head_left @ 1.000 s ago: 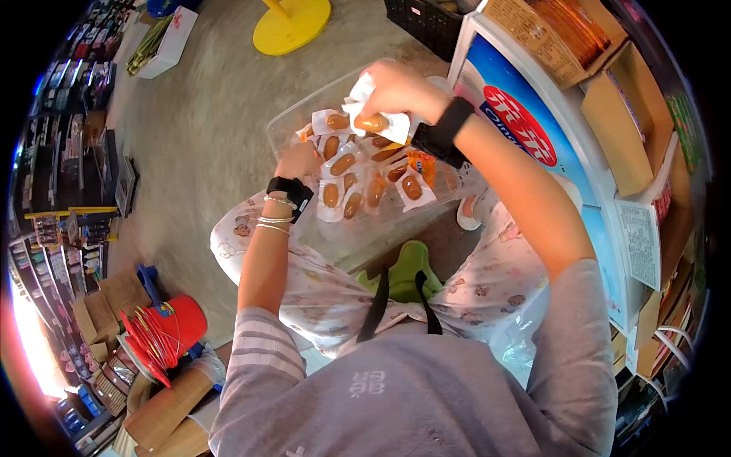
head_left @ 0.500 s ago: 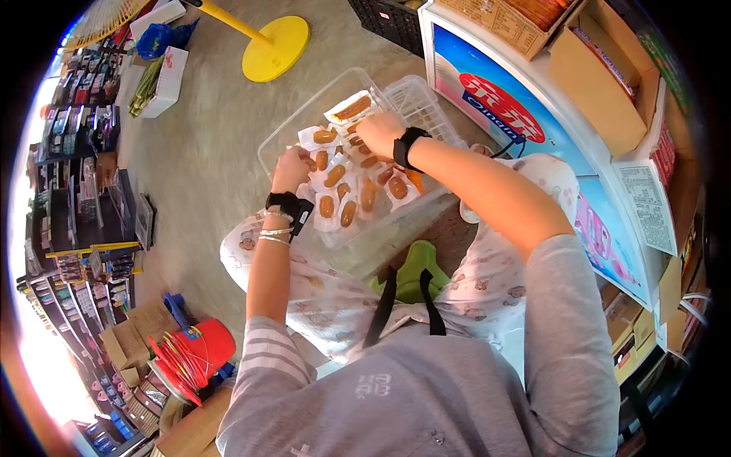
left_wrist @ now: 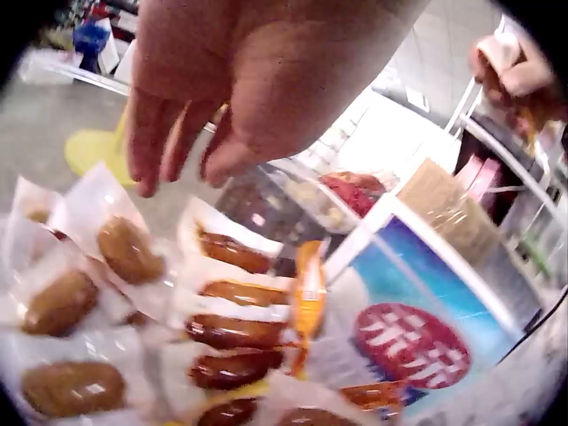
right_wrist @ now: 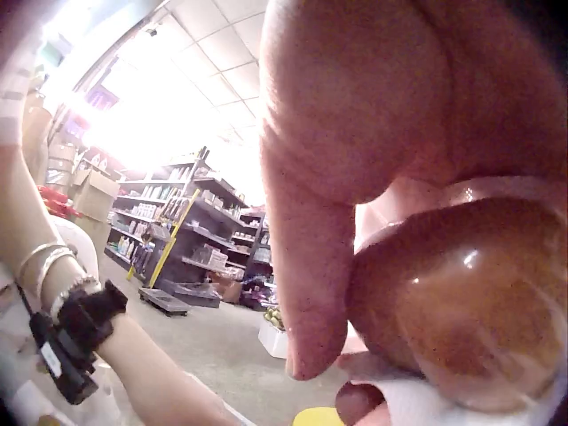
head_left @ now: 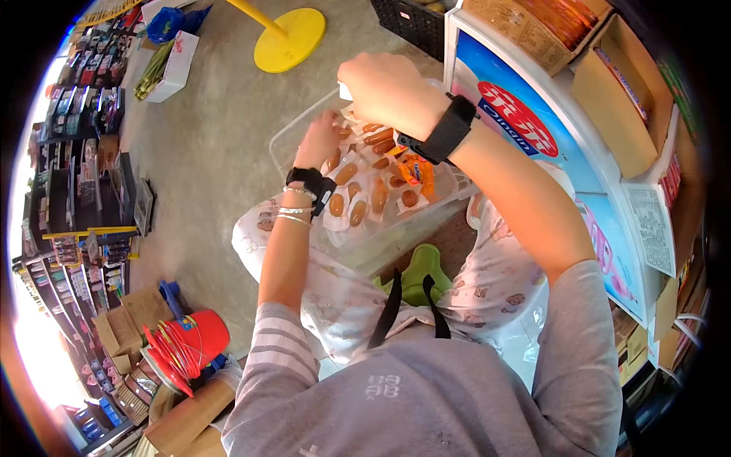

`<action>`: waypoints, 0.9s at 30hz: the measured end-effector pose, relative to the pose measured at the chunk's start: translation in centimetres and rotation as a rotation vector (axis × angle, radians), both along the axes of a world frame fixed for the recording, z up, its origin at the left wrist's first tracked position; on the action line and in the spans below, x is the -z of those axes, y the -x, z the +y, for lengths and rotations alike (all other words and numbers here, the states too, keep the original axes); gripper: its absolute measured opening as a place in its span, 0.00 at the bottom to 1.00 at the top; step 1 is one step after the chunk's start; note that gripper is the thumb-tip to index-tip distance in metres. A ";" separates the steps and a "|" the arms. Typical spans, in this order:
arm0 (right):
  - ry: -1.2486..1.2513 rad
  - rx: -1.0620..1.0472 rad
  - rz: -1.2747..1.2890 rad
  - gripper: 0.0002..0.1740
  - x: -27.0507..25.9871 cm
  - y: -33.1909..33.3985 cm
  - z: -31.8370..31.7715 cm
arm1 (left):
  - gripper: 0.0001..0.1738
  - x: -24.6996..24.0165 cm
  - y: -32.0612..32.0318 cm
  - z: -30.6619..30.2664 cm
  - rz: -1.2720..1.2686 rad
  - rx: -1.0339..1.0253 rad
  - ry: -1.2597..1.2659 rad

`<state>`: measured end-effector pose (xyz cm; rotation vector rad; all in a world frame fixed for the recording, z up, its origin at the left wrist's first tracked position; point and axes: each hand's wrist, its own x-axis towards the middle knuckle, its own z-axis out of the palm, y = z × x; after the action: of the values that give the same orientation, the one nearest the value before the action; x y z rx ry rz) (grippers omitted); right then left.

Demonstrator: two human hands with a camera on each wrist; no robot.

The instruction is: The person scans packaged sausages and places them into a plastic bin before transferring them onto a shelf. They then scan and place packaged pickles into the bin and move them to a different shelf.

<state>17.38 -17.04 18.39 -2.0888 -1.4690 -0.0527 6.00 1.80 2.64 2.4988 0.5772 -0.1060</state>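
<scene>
My right hand (head_left: 392, 85), raised over the far side of a clear plastic box (head_left: 364, 253), grips a packet holding a glossy brown oval snack (right_wrist: 470, 302). In the right wrist view the thumb lies along that snack, with white wrapping below it. My left hand (head_left: 320, 139) hangs over the box's left side, its fingers (left_wrist: 146, 160) pointing down and loosely bent with nothing between them. Below it in the left wrist view lie several white-backed packets of brown snacks (left_wrist: 73, 388). An orange packet (head_left: 416, 174) lies among them on the right.
A white freezer with a blue panel (head_left: 502, 114) stands to the right, topped by cardboard boxes (head_left: 620, 107). Beyond the plastic box are a yellow round base (head_left: 289, 42) and a black crate (head_left: 411, 29). A green stool (head_left: 425, 274) shows between the knees; shelves line the left.
My right hand dipped among the packets half a second ago and has since risen with a packet. My left hand, then at a packet near the box's left side, has moved slightly farther out.
</scene>
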 end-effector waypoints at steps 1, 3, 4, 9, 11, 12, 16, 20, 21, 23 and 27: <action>-0.008 0.000 -0.015 0.09 -0.3 0.0 0.1 | 0.20 2.7 0.8 2.6 0.022 -0.004 -0.211; -0.001 -0.002 -0.024 0.08 0.1 0.0 0.4 | 0.18 4.4 2.0 3.5 0.166 0.050 -0.352; 0.014 0.003 -0.037 0.07 0.2 -0.1 0.3 | 0.18 4.7 2.2 2.4 0.156 -0.068 -0.360; -0.029 0.000 -0.094 0.04 0.2 0.4 0.3 | 0.29 8.8 2.6 3.4 0.038 -0.105 -0.521; -0.058 -0.023 -0.031 0.04 -0.3 0.7 0.4 | 0.26 10.2 2.8 4.4 -0.037 -0.397 -0.290; -0.061 -0.023 -0.028 0.04 -0.3 0.7 0.6 | 0.25 8.8 2.5 4.0 -0.017 -0.334 -0.297; -0.054 -0.004 0.062 0.06 -1.5 0.2 0.4 | 0.23 3.0 1.6 2.4 -0.048 -0.251 -0.125; -0.047 -0.026 -0.012 0.06 -0.5 -1.2 0.9 | 0.16 -6.6 1.9 0.6 -0.175 -0.294 0.500; 0.162 -0.157 0.092 0.08 -0.9 -1.6 1.1 | 0.16 -8.6 2.2 -0.4 -0.172 -0.295 0.500; 0.367 -0.297 0.194 0.10 -1.1 -2.0 1.9 | 0.15 -11.2 2.8 -1.6 -0.419 -0.262 0.856; 0.551 -0.514 0.554 0.14 0.6 -3.0 3.9 | 0.17 -10.2 2.4 -2.0 -0.608 -0.160 1.005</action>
<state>20.34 -13.14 17.75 -1.7994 -1.7122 1.1430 3.62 -0.18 12.80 1.3923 0.3275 0.3369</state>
